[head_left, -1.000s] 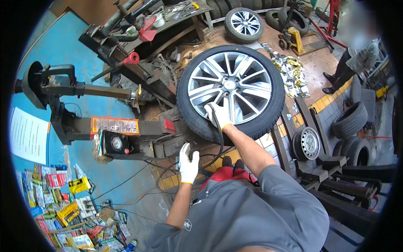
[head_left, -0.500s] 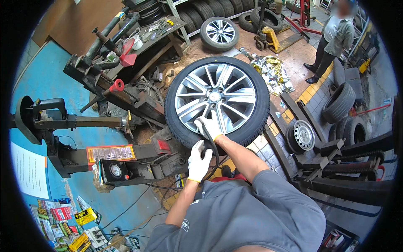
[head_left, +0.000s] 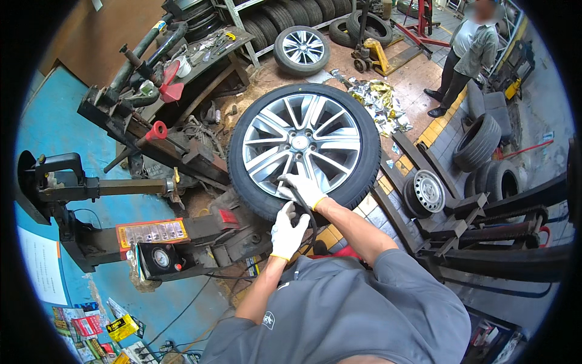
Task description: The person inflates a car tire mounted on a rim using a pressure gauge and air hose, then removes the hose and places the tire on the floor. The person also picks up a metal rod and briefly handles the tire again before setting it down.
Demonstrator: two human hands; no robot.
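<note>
An alloy wheel with a black tyre (head_left: 356,193) lies flat in front of me, its silver multi-spoke rim (head_left: 342,143) facing up. Both my hands wear white gloves. My right hand (head_left: 303,190) reaches over the near side of the rim, its fingers closed round the end of a black air hose (head_left: 313,225). Those fingertips and the hose tip are partly hidden. My left hand (head_left: 287,235) is beside the hose at the tyre's near edge, thumb and fingers apart and slightly curled. Whether its fingertips touch the hose is unclear.
A tyre machine arm (head_left: 115,189) and a pressure gauge (head_left: 160,257) stand at the left. Behind are another wheel (head_left: 302,51), a tool-strewn bench (head_left: 209,57) and crumpled foil (head_left: 379,103). A person (head_left: 464,54) stands far right, near loose tyres (head_left: 478,143) and a steel wheel (head_left: 428,192).
The whole scene has shifted slightly left and a little down as my view moved. My left hand has come closer to the hose; my right hand stays at the rim.
</note>
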